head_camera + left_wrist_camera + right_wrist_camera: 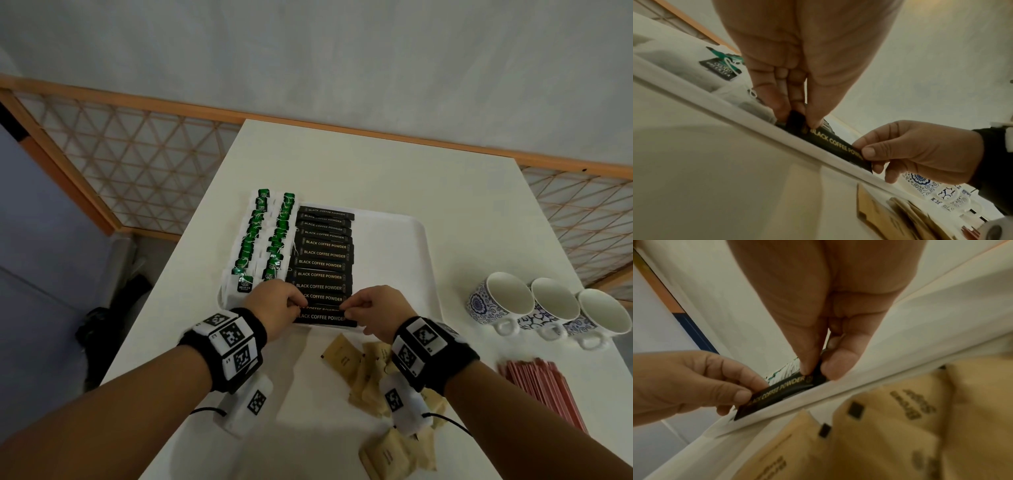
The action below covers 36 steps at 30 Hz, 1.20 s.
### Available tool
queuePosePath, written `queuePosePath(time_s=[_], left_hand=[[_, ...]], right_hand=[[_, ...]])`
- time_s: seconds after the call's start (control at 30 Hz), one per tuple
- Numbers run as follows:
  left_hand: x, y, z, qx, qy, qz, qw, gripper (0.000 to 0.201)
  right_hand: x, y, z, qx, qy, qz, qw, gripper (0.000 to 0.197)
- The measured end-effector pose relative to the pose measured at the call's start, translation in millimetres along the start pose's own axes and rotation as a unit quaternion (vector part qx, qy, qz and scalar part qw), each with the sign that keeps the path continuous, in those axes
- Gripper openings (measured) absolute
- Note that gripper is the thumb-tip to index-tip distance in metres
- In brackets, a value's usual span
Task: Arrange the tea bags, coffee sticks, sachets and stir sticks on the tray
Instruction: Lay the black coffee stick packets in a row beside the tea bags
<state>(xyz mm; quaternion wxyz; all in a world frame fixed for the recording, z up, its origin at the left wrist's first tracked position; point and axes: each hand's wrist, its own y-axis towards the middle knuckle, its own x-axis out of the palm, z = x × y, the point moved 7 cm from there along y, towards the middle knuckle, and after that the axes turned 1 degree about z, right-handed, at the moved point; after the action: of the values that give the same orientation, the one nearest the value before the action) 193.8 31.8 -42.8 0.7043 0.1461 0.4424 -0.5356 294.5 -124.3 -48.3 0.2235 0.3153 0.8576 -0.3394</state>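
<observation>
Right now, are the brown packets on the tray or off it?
Off. The brown packets lie loose on the table, nearer than the tray.

"BLACK COFFEE POWDER", gold print, on black coffee sticks [323,264]. "GREEN TEA" on tea bag tag [245,285]. Sachet print unreadable.

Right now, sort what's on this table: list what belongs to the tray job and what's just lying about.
Job:
white tray
green tea bags
black coffee sticks, nearest one pinched at its ends by left hand and right hand
brown sachets
red stir sticks

Lying about:
three blue-patterned cups
</observation>
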Motion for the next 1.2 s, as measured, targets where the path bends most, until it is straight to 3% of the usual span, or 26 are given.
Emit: queuePosePath(time_s=[0.33,0.57,0.83,1.2], left_hand=[[1,-4,1,0.064,0.066,0.018,0.996,0.028],[10,-7,14,0.125,0.069,0.003,0.990,0.033],[17,-9,12,0.140,0.087,-0.007,0.986,0.036],[11,-5,15,0.155,0.052,0.035,0.986,0.038]], right_hand=[[1,2,-2,-0.006,-0.049,0.013,0.999,0.009],[-6,4,1,0.006,-0.037,0.045,0.998,0.021],[-4,4,3,0.008,-0.033,0.057,0.998,0.020],[-11,10,12,0.021,0.005,0.108,0.994,0.023]])
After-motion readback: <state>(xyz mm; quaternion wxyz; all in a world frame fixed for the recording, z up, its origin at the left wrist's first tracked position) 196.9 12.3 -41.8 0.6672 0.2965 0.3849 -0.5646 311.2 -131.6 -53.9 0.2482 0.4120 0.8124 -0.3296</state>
